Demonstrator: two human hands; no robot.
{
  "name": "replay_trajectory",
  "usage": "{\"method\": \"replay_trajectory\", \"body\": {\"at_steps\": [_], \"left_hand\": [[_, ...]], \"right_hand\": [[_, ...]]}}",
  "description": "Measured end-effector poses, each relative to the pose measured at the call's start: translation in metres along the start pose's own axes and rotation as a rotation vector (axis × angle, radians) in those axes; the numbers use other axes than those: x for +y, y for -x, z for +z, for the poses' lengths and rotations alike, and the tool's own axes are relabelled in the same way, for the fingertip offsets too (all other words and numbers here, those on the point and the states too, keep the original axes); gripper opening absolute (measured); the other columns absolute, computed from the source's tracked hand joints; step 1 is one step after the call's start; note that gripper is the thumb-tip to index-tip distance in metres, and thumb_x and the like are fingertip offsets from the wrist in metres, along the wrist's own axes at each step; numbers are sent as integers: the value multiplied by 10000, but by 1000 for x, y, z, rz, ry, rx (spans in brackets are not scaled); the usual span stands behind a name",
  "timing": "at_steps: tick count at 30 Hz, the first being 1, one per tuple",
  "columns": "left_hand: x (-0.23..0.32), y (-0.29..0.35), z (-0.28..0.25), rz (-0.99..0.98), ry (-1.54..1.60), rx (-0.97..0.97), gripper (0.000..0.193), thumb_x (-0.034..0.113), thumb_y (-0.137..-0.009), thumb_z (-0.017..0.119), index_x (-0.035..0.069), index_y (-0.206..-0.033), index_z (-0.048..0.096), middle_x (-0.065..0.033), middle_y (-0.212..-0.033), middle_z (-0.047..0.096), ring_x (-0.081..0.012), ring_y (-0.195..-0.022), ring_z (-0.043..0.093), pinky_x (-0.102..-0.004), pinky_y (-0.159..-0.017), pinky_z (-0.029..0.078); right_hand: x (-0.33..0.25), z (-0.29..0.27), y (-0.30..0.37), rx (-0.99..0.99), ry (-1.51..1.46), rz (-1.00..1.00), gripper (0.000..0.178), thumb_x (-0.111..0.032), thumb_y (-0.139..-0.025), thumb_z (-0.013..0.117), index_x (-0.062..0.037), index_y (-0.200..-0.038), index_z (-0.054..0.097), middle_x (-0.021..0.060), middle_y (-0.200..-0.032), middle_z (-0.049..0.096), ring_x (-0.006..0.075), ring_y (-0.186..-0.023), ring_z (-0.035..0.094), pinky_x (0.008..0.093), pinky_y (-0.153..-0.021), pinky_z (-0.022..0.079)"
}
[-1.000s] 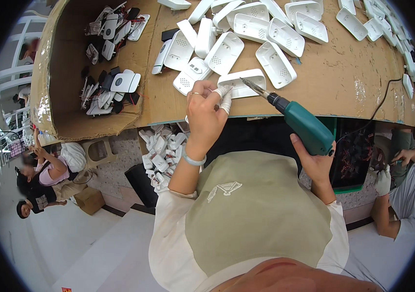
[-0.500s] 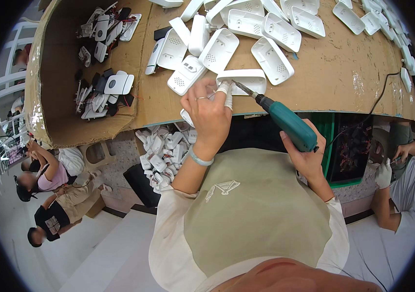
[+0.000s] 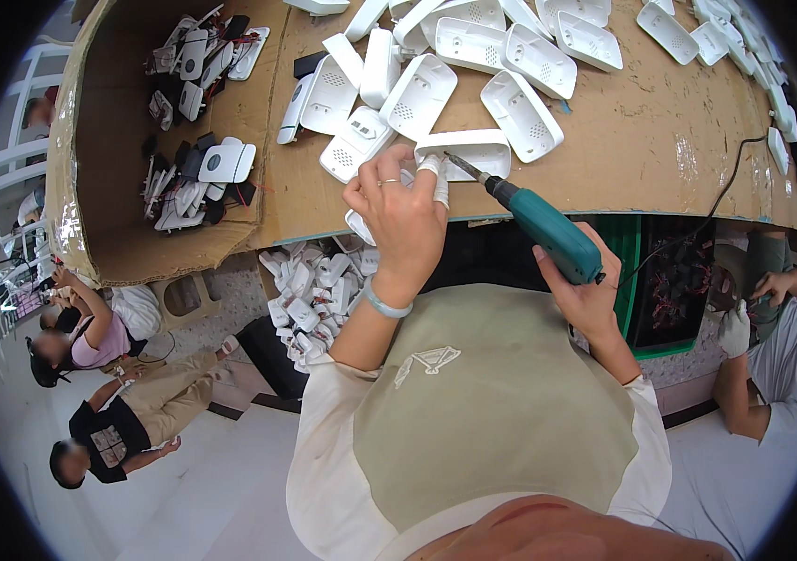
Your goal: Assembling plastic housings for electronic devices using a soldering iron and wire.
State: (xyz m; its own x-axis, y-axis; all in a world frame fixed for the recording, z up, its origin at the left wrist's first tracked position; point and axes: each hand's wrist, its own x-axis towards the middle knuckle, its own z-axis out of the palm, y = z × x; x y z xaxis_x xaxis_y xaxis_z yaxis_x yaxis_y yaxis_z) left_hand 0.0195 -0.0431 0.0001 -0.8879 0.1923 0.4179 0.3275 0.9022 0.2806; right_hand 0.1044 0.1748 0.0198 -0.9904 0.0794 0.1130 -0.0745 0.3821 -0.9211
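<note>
My right hand [image 3: 593,301] is wrapped around the rear of a teal corded electric screwdriver [image 3: 553,232]. Its metal bit slants up and left into an open white plastic housing [image 3: 485,155] near the table's front edge. Against the left end of that housing, my left hand [image 3: 405,222] grips with closed fingers, some of them wrapped in white tape. The bit's tip sits beside those taped fingers, and whatever it touches is too small to make out. Another white piece [image 3: 359,226] shows partly under my left hand at the edge.
More white housings [image 3: 422,98] lie across the cardboard-covered table [image 3: 642,168]. On the left, a cardboard box [image 3: 113,187] holds wired white and black parts. Below are a heap of white pieces [image 3: 310,309] and a green-rimmed crate [image 3: 640,280]. A co-worker [image 3: 773,337] sits at right; people stand at left.
My hands and the screwdriver stay almost in place, with the tool's rear shifting slightly left. At the left, a person in a black shirt has changed posture, with an arm and legs moved.
</note>
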Motion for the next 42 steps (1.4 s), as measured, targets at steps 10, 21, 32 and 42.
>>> {"method": "replay_trajectory", "body": {"at_steps": [10, 21, 32, 42], "left_hand": [[3, -2, 1, -16, -21, -5, 167, -1, -654, 697, 23, -820, 695, -107, -1121, 590, -303, -1043, 516, -468, -910, 311], [4, -4, 1, -19, -32, 3, 140, 17, -665, 693, 22, -804, 676, -109, -1121, 590, -298, -1044, 514, -465, -913, 299], [3, -4, 4, -18, -19, 20, 131, 18, -669, 691, 23, -798, 671, -104, -1113, 592, -289, -1032, 516, -456, -905, 297], [4, -4, 2, -29, -85, 18, 146, 108, -748, 785, 62, -880, 743, -46, -1077, 612, -240, -988, 541, -438, -903, 313]], "right_hand": [[0, 2, -1, 7, -23, 2, 202, 41, -820, 769, 32, -997, 672, 137, -921, 686, 241, -796, 663, 305, -738, 523], [-2, 0, -4, -13, -38, -20, 189, 57, -817, 759, 17, -968, 653, 120, -859, 636, 249, -753, 615, 318, -701, 493], [2, -2, -1, -42, 22, -14, 206, 58, -808, 761, 14, -978, 654, 128, -897, 663, 256, -793, 643, 317, -738, 510], [0, -1, 1, 9, -12, -23, 209, 44, -819, 769, 31, -1000, 664, 141, -937, 686, 250, -824, 658, 314, -767, 524]]}}
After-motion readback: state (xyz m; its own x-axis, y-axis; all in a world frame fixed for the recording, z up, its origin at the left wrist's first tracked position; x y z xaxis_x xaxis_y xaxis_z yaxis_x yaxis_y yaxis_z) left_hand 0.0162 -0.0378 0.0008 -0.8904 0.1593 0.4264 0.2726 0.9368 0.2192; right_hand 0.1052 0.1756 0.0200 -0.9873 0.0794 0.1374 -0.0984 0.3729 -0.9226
